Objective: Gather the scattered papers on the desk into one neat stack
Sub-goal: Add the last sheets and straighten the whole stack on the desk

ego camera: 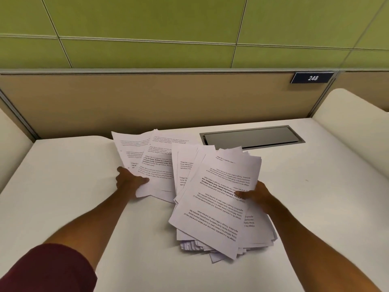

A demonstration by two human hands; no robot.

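Observation:
Printed white papers lie on a white desk (63, 186). A thick, uneven pile (219, 209) sits in the middle right, its sheets fanned at different angles. My right hand (255, 196) grips the pile's right edge, thumb on the top sheet. Further left, a smaller bunch of sheets (151, 163) spreads toward the back of the desk. My left hand (128, 181) pinches that bunch at its near left corner, thumb on top. The two groups overlap slightly in the middle.
A grey metal cable hatch (252, 137) is set into the desk behind the pile. A tan partition (147, 98) with a number plate (312, 77) closes the back. White side dividers (353, 123) stand on the right and left.

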